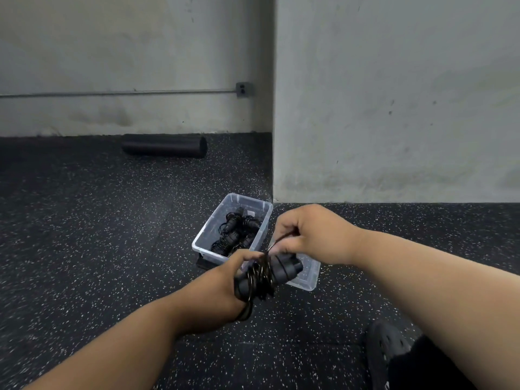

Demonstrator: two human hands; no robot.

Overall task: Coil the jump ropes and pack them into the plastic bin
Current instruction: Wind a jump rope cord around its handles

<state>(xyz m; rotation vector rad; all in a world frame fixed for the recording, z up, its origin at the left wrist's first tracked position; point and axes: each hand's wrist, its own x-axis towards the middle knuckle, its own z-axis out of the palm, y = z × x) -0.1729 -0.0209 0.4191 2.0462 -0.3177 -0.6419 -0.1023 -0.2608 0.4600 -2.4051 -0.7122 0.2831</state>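
The left hand (225, 280) grips the handles and coils of a jump rope (267, 273) just in front of the bin (205, 230), while the right hand (306, 232) pinches the cord's free end; if that pinch slackens, the wraps likely spring loose

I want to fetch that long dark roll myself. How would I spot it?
Find the grey wall's inner corner. Left of it, at the wall's foot, the black foam roller lies on the speckled floor. It is one plain, thick cylinder, unlike the clear plastic bin of ropes.
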